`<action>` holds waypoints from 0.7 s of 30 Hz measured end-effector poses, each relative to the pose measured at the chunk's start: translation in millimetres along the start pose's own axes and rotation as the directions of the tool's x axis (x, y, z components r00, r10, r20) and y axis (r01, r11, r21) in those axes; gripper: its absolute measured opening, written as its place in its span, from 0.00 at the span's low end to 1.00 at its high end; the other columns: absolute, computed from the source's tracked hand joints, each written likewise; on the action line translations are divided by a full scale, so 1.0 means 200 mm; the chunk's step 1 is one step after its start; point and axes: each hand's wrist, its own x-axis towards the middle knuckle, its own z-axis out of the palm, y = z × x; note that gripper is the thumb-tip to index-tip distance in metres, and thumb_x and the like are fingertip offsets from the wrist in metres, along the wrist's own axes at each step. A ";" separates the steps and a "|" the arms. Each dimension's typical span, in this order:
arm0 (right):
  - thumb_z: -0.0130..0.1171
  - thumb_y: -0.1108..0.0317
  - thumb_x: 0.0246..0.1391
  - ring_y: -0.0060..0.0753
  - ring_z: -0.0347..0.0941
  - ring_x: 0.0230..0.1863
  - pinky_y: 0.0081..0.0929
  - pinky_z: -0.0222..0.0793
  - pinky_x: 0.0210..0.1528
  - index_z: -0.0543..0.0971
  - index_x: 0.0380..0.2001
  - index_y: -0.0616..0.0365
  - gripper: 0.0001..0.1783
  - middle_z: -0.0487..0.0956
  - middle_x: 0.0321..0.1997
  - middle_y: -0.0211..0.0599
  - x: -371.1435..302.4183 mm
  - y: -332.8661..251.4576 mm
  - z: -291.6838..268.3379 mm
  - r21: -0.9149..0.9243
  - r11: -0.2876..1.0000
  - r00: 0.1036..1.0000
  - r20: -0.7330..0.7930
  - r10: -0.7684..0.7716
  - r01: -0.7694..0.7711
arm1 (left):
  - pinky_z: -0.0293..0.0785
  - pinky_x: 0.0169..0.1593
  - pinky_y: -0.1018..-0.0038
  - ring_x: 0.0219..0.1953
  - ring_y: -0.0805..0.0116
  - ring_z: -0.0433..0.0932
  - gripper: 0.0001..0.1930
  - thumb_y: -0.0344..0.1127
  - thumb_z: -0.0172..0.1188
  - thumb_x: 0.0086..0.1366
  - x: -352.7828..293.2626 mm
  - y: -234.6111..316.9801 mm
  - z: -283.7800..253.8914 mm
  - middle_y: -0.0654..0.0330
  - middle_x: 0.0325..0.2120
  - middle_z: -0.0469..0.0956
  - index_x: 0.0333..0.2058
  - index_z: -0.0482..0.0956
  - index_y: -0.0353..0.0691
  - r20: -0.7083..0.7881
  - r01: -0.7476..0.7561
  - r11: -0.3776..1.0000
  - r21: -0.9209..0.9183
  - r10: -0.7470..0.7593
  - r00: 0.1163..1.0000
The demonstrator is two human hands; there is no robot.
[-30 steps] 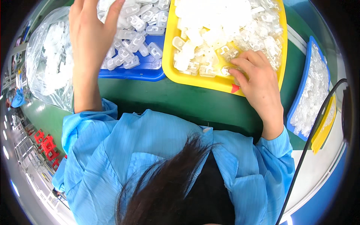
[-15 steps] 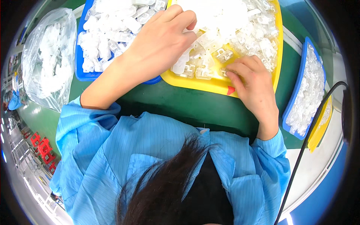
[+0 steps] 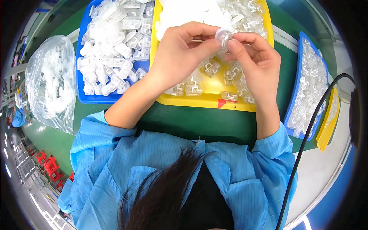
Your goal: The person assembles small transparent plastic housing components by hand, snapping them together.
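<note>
My left hand (image 3: 188, 48) and my right hand (image 3: 257, 57) meet above a yellow tray (image 3: 188, 100). Between their fingertips is a small clear plastic part (image 3: 224, 37), pinched from both sides. Whether it is one piece or two fitted together I cannot tell. Below the hands, several loose clear plastic pieces (image 3: 194, 89) lie in the tray, along with a glaring white heap (image 3: 188, 13). A red mark (image 3: 221, 102) shows on the tray's near rim.
Left of the yellow tray, a blue tray (image 3: 79, 82) holds many clear and whitish parts. A filled clear plastic bag (image 3: 50, 82) lies farther left. At right stand another blue tray (image 3: 294, 90) and a yellow one (image 3: 325, 132), with a black cable (image 3: 306, 149) curving past them.
My left hand has come down and right, and my right hand has lifted from the tray's near side. They now hold the clear plastic part together. The view has shifted slightly.
</note>
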 end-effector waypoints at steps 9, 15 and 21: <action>0.60 0.75 0.51 0.21 0.77 0.30 0.14 0.72 0.35 0.77 0.35 0.66 0.08 0.80 0.31 0.36 -0.01 0.00 -0.01 0.080 0.996 0.999 0.034 -0.035 0.032 | 0.76 0.38 0.78 0.34 0.71 0.79 0.12 0.22 0.58 0.57 -0.06 0.12 0.04 0.54 0.33 0.78 0.41 0.79 0.34 -0.010 -0.260 0.850 0.457 0.298 0.955; 0.60 0.73 0.52 0.21 0.77 0.29 0.15 0.72 0.34 0.77 0.35 0.65 0.08 0.80 0.30 0.35 -0.02 0.01 0.00 0.119 0.992 0.999 0.013 -0.038 0.036 | 0.75 0.28 0.74 0.25 0.62 0.79 0.13 0.24 0.58 0.54 -0.07 0.09 0.04 0.54 0.26 0.78 0.40 0.79 0.34 0.007 -0.414 0.730 0.544 0.488 0.873; 0.60 0.73 0.53 0.18 0.75 0.29 0.15 0.71 0.33 0.77 0.33 0.64 0.06 0.79 0.28 0.32 -0.03 0.03 0.01 0.118 0.991 0.998 -0.009 -0.058 0.058 | 0.73 0.25 0.71 0.22 0.59 0.78 0.14 0.26 0.58 0.55 -0.09 0.09 0.06 0.54 0.21 0.77 0.42 0.77 0.34 0.060 -0.372 0.669 0.643 0.440 0.896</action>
